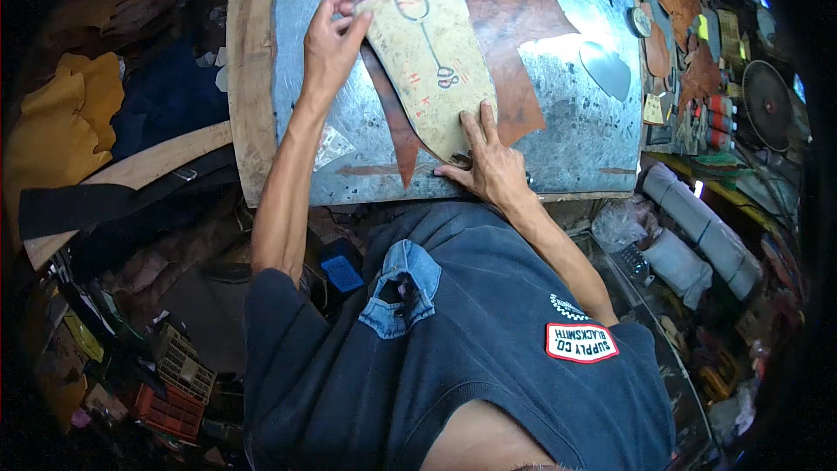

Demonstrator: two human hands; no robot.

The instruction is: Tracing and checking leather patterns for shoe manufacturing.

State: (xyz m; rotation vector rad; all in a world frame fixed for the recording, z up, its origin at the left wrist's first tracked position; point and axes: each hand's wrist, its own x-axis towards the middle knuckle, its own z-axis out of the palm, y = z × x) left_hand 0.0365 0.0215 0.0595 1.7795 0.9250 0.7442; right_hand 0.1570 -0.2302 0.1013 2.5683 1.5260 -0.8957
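A cream, stiff pattern piece, tapered to a rounded near end and marked in dark and red ink, lies over a large irregular sheet of brown leather. At the pattern's far left corner is my left hand, its thumb and fingertips closed about the edge, slightly blurred. My right hand rests at the rounded near end. Its first fingers lie stretched on the pattern, while the thumb is spread out to the left beside the tip.
The metal-topped table has a wooden border at left. On its right lie a grey rounded piece and a round tin. Clear plastic lies near my left forearm. A fan stands far right; yellow leather hangs left.
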